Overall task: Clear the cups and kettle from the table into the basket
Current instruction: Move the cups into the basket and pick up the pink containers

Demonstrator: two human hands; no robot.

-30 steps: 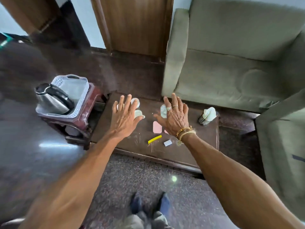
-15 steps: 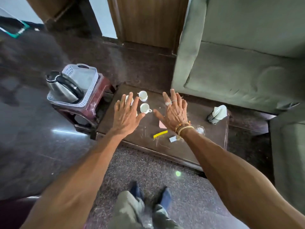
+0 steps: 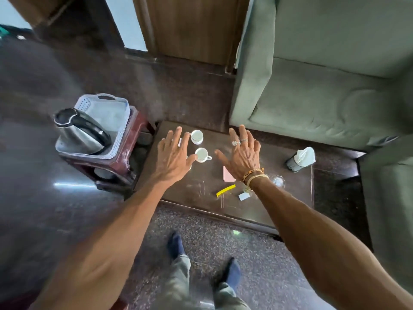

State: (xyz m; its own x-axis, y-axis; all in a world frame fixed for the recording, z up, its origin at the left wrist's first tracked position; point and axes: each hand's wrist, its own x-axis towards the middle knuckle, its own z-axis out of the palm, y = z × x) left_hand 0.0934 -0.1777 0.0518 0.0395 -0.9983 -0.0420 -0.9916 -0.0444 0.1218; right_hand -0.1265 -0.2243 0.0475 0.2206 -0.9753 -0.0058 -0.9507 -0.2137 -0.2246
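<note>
Both hands out flat over the table [image 3: 257, 211], palms down, fingers spread, holding nothing. Left hand [image 3: 173, 156] is above the table's far-left part; its thumb tip is right by a white cup [image 3: 202, 155], can't tell if touching. 2nd cup [image 3: 197, 136] sits just beyond, nr the far edge. Right hand [image 3: 242, 154] hovers nr mid table, apart from both cups. Kettle [image 3: 78, 133] already tilted in the white basket [image 3: 111, 113], which sits on a stool [image 3: 125, 162] off the table's left edge.
</note>
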